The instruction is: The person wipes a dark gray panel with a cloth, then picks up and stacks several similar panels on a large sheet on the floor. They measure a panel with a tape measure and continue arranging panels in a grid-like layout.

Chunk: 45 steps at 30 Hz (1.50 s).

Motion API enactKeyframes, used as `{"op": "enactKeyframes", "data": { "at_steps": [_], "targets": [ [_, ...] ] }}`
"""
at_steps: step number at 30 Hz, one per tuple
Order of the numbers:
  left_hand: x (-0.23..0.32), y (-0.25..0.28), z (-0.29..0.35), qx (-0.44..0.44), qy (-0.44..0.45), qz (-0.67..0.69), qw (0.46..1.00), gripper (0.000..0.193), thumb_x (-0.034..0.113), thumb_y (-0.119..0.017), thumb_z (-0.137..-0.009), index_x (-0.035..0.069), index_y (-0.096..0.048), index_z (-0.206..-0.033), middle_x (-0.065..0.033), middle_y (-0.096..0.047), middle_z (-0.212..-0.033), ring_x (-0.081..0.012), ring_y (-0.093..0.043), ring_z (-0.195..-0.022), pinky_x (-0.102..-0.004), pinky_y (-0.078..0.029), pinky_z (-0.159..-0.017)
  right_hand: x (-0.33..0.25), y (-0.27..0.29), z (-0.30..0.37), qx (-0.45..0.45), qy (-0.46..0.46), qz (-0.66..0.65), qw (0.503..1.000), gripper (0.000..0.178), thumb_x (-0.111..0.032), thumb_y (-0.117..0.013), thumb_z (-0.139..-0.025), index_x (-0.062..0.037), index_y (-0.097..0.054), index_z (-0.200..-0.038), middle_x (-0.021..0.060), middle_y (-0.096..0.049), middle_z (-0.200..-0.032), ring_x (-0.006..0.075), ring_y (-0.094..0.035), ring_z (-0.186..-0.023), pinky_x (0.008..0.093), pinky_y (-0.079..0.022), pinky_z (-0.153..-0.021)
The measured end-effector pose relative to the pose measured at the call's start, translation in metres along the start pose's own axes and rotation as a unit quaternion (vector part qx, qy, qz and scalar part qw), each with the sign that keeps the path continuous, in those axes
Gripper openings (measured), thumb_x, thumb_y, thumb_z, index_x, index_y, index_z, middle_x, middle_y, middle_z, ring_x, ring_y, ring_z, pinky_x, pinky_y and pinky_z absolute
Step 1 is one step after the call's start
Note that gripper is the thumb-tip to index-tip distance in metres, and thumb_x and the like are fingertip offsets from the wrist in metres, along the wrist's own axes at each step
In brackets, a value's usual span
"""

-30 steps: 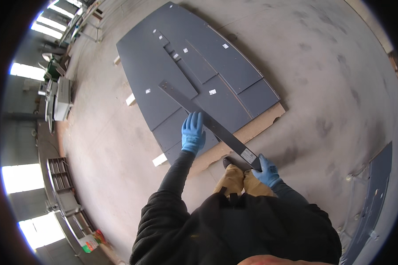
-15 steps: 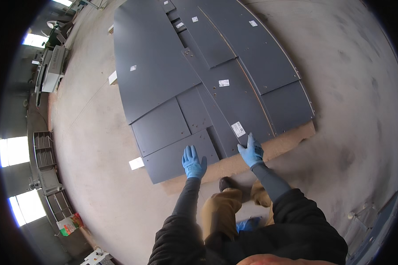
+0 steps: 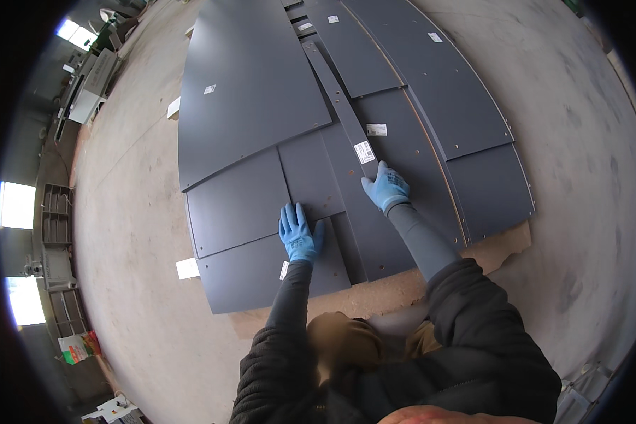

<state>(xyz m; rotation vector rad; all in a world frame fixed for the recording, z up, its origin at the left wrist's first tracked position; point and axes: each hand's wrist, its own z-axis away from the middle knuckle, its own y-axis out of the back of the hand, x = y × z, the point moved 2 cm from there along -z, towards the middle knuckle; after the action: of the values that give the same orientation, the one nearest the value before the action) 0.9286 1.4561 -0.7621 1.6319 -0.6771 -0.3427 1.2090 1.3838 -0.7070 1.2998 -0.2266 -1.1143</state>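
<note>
My right hand [image 3: 389, 189], in a blue glove, is closed on the near end of a narrow dark grey board [image 3: 337, 95]. This strip has small holes and a white label close to my fingers. It lies lengthwise over the wider panels. My left hand [image 3: 300, 237], gloved the same way, rests with fingers outstretched on a dark grey panel [image 3: 261, 265] at the near left of the stack. A large grey panel [image 3: 254, 85] covers the far left. Right of the strip lies another labelled panel [image 3: 403, 141].
Brown board [image 3: 374, 298] sticks out beneath the stack's near edge. Short white blocks [image 3: 188, 268] show along its left side. Right of the stack is a longer grey panel [image 3: 452, 92]. Shelving [image 3: 58, 219] and equipment [image 3: 95, 85] stand by the left wall.
The narrow board has moved away from me and slightly left with my right hand on its end. My left hand has reached farther over the near left panel. My body leans closer.
</note>
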Motion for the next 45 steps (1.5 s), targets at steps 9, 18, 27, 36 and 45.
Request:
{"op": "enactKeyframes", "data": {
  "at_steps": [9,18,27,36,45],
  "targets": [
    [-0.002,0.001,-0.013,0.021,0.016,0.025,0.999,0.086,0.049,-0.067,-0.094,0.001,-0.037,-0.159,-0.0255,-0.034,-0.165,-0.0429,-0.028,-0.155,-0.0553,-0.020,-0.127,0.040,0.011,0.077,-0.019,0.238,0.247,0.939,0.082,-0.041,-0.084,-0.079,-0.0106,-0.048,-0.145,0.0214,-0.037,-0.162,0.0297,-0.054,-0.138,0.0433,-0.049,-0.103],
    [0.007,-0.003,-0.013,0.022,0.043,0.025,0.999,0.081,0.048,-0.063,-0.097,0.002,-0.038,-0.159,-0.0253,-0.033,-0.166,-0.0433,-0.025,-0.157,-0.0550,-0.016,-0.130,0.045,0.006,0.024,0.014,0.339,0.241,0.909,0.059,-0.026,-0.075,-0.087,-0.0099,-0.058,-0.141,0.0169,-0.050,-0.155,0.0313,-0.050,-0.138,0.0460,-0.038,-0.116],
    [0.008,0.001,-0.020,-0.033,0.072,0.012,0.997,0.080,0.051,-0.061,-0.098,0.003,-0.040,-0.159,-0.0244,-0.032,-0.168,-0.0417,-0.024,-0.158,-0.0549,-0.016,-0.130,-0.017,-0.003,-0.096,0.109,0.361,0.246,0.893,0.053,-0.022,-0.071,-0.089,-0.0124,-0.059,-0.140,0.0143,-0.052,-0.155,0.0283,-0.044,-0.146,0.0466,-0.028,-0.122],
    [0.008,0.002,-0.023,-0.044,0.081,0.032,0.995,0.083,0.046,-0.066,-0.093,0.003,-0.039,-0.158,-0.0250,-0.033,-0.166,-0.0439,-0.026,-0.156,-0.0561,-0.018,-0.128,-0.079,-0.015,-0.190,0.095,0.298,0.288,0.905,0.058,-0.017,-0.064,-0.093,-0.0140,-0.050,-0.150,0.0132,-0.047,-0.162,0.0273,-0.043,-0.149,0.0436,-0.027,-0.123],
    [0.008,0.002,-0.023,-0.046,0.077,0.023,0.996,0.082,0.048,-0.063,-0.095,0.002,-0.039,-0.158,-0.0260,-0.033,-0.166,-0.0442,-0.026,-0.156,-0.0568,-0.018,-0.129,-0.091,-0.010,-0.207,0.102,0.307,0.271,0.906,0.057,-0.014,-0.065,-0.091,-0.0139,-0.051,-0.147,0.0122,-0.048,-0.161,0.0262,-0.046,-0.145,0.0413,-0.031,-0.121]
  ]
}}
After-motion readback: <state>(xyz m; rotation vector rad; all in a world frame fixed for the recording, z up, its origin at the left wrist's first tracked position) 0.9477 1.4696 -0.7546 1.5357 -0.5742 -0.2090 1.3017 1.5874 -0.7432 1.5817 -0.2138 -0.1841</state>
